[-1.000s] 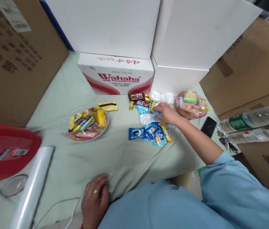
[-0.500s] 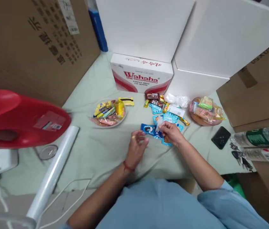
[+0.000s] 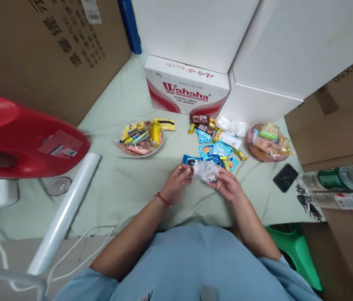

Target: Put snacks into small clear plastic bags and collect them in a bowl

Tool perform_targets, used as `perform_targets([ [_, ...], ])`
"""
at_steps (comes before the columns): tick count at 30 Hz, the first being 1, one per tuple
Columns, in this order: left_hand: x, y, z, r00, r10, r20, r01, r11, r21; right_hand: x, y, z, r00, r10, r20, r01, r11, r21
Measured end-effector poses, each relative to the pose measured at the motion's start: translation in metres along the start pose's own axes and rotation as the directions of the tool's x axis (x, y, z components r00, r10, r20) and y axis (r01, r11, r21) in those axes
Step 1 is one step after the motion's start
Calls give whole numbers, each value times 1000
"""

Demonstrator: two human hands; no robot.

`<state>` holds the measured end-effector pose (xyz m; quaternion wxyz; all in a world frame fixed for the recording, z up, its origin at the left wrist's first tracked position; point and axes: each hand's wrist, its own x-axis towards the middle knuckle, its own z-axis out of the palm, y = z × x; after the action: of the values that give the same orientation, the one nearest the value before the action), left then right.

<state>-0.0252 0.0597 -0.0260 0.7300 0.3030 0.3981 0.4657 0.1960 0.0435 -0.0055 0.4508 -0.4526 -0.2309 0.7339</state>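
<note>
Between both hands, low over the table, a crumpled clear plastic bag (image 3: pixel 206 170) is stretched a little. My left hand (image 3: pixel 178 180) pinches its left side, and my right hand (image 3: pixel 228 184) grips the right side. Just beyond the bag lie blue snack packets (image 3: pixel 206 150), partly hidden by it, with small yellow-wrapped sticks among them. Brown-wrapped bars (image 3: pixel 199 119) lie farther back, beside another crumpled clear plastic bag (image 3: pixel 234 126).
A clear bowl of wrapped snacks (image 3: pixel 135 155) stands at left, a pink bowl of snacks (image 3: pixel 265 158) at right. Behind is a white Wahaba-style printed box (image 3: pixel 185 90). A phone (image 3: pixel 285 177), keys (image 3: pixel 309 205) and bottles (image 3: pixel 345 179) lie at right; a red container (image 3: pixel 32 142) is at left.
My left hand has come up to the plastic bag and now grips it too. The bag, bunched in my right hand before, is spread wider between both hands. The view has shifted slightly.
</note>
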Motion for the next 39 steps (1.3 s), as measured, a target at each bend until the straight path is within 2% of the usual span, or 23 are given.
perform_targets([
  [4, -4, 2, 0, 999, -29, -25, 28, 999, -40, 0, 0, 3, 998, -54, -42, 53, 998, -24],
  [7, -8, -2, 4, 1000, 28, 0, -28, 1000, 3, 0, 2, 7, 991, -110, -78, 107, 993, -39],
  [10, -8, -4, 6, 995, 95, 37, -98, 992, 77, -1, 4, 8, 993, -92, -72, 89, 995, -32],
  [14, -2, 2, 1, 996, 89, 6, -89, 995, 41, -3, 8, 6, 992, -105, -71, 103, 994, -26],
  [19, 0, 11, -4, 997, 40, 63, -42, 999, 34, -7, 13, 9, 994, -112, -5, 109, 980, -169],
  [21, -2, 12, -3, 995, 98, -7, -97, 990, 102, -7, 13, 10, 990, -140, -1, 135, 957, -258],
  [24, -10, 13, -1, 937, 267, -225, -203, 942, 268, -6, 12, 11, 965, -260, -44, 216, 874, -436],
  [25, -13, 14, 1, 924, 281, -259, -201, 934, 294, -5, 12, 11, 950, -307, -51, 243, 834, -496],
  [28, -20, 16, 9, 972, 143, -185, -94, 963, 251, -6, 12, 12, 904, -428, -18, 313, 687, -656],
  [30, -21, 18, 17, 989, 70, -131, -36, 969, 244, -8, 12, 16, 877, -480, 34, 344, 575, -742],
  [33, -13, 20, 25, 983, 109, -149, -62, 954, 293, -12, 13, 24, 852, -510, 118, 389, 467, -794],
  [35, -7, 19, 27, 981, 112, -160, -67, 962, 263, -13, 16, 26, 845, -520, 125, 404, 468, -786],
  [36, -4, 17, 27, 982, 96, -162, -58, 972, 226, -12, 18, 25, 848, -521, 98, 394, 497, -773],
  [39, 0, 13, 21, 984, 49, -174, -30, 993, 112, -10, 28, 21, 890, -450, -69, 299, 693, -656],
])
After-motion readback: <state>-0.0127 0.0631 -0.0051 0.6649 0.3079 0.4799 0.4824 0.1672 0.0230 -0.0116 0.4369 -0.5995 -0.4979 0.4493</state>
